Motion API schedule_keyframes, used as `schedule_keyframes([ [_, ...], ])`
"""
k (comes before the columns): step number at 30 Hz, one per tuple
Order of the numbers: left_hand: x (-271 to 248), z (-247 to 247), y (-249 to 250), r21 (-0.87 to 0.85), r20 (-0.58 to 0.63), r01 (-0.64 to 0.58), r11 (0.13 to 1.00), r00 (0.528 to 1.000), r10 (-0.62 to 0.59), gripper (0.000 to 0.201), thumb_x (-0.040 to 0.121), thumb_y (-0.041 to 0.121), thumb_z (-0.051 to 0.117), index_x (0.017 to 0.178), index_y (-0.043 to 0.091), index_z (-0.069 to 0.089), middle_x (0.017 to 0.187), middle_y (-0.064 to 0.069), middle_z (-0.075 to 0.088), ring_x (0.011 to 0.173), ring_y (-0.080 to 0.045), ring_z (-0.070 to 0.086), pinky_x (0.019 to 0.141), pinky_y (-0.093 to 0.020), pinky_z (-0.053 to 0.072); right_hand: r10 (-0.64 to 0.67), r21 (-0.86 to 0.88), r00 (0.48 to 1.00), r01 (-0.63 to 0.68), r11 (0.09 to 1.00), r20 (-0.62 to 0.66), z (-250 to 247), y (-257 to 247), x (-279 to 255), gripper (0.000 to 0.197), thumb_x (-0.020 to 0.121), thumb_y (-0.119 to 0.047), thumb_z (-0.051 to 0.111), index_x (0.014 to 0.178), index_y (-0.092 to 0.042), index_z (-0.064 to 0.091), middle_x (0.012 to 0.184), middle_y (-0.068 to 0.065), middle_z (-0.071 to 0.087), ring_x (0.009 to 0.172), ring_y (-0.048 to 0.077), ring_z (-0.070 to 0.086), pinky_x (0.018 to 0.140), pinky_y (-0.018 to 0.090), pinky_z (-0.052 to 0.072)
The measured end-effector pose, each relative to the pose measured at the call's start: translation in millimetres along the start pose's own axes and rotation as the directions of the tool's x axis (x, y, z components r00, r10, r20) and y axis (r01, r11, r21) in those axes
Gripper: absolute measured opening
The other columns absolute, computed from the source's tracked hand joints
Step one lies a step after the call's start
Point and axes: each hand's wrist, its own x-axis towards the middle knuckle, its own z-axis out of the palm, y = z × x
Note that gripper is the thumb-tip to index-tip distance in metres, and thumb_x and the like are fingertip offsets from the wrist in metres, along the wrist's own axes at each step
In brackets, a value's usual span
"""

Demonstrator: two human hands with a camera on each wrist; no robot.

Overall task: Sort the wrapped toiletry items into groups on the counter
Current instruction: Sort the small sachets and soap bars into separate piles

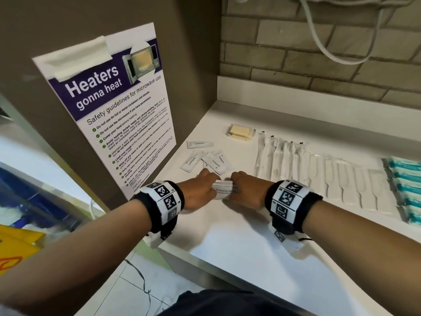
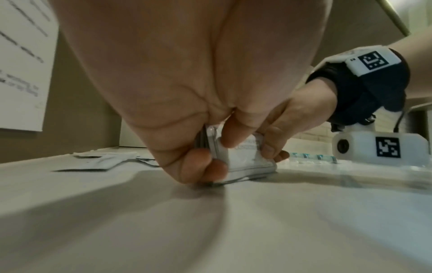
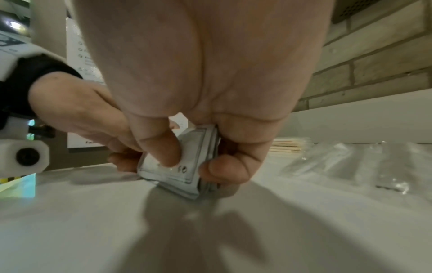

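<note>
A small stack of white shampoo sachets stands on edge on the white counter, held between both hands. My left hand pinches its left end, thumb in front and fingers behind. My right hand grips the right end the same way. In the left wrist view the shampoo sachets tilt with their lower edge on the counter. In the right wrist view the shampoo sachets sit between thumb and fingers. Toothpaste sachets lie just beyond the hands.
A pack of pale cotton buds lies at the back. Wrapped toothbrushes, clear-wrapped combs and teal packets line up to the right. A poster hangs on the brown side wall at left; a brick wall stands behind.
</note>
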Motion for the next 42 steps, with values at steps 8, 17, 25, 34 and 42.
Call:
schedule_keyframes([
  [8,3,-15,-10,-0.265,0.005,0.092,0.960,0.996,-0.094,0.028,0.095,0.017,0.054,0.120,0.016,0.043,0.075,0.001,0.060,0.072,-0.020,0.057,0.076,-0.033,0.046,0.095,0.236,0.986,-0.125,0.964,0.136,-20,-1,3,0.012,0.081,-0.022,0.067,0.078,-0.012,0.059,0.067,-0.002,0.061,0.052,0.010,0.051,0.055,0.023,0.041],
  [17,8,-18,-12,-0.133,-0.109,0.103,0.986,0.987,-0.118,0.021,0.084,0.024,0.068,0.104,0.018,0.062,0.106,-0.001,0.064,0.093,-0.017,0.060,0.089,-0.032,0.049,0.135,0.040,0.981,-0.141,0.989,0.139,-29,-5,6,0.024,0.082,-0.030,0.067,0.063,-0.016,0.061,0.050,-0.005,0.055,0.056,0.011,0.050,0.070,0.027,0.044],
  [25,11,-22,-18,-0.210,-0.152,0.067,0.976,0.983,-0.100,0.035,0.084,0.027,0.072,0.116,0.018,0.061,0.106,0.006,0.057,0.078,-0.001,0.052,0.073,-0.015,0.041,0.082,-0.051,0.995,-0.080,0.995,0.049,-34,-6,7,0.047,0.084,-0.033,0.068,0.117,-0.001,0.062,0.117,0.015,0.065,0.108,0.030,0.061,0.090,0.037,0.049],
  [34,35,-55,-32,-0.150,-0.446,0.213,0.966,0.857,-0.258,0.021,0.091,0.014,0.056,0.111,0.008,0.062,0.114,-0.007,0.062,0.108,-0.025,0.059,0.087,-0.023,0.042,0.109,-0.120,0.987,-0.123,0.985,-0.115,-66,-9,48,0.037,0.092,-0.035,0.053,0.098,-0.001,0.067,0.103,0.013,0.065,0.095,0.027,0.060,0.078,0.031,0.048],
  [42,55,-52,-38,0.176,-0.379,0.468,0.866,0.844,-0.380,0.043,0.095,0.037,0.054,0.122,0.004,0.056,0.128,-0.015,0.057,0.118,-0.029,0.056,0.092,-0.032,0.045,0.203,-0.172,0.979,-0.201,0.964,-0.005,-68,-12,85,0.045,0.082,-0.048,0.069,0.058,-0.017,0.046,0.062,-0.002,0.048,0.069,0.019,0.052,0.055,0.024,0.037],
])
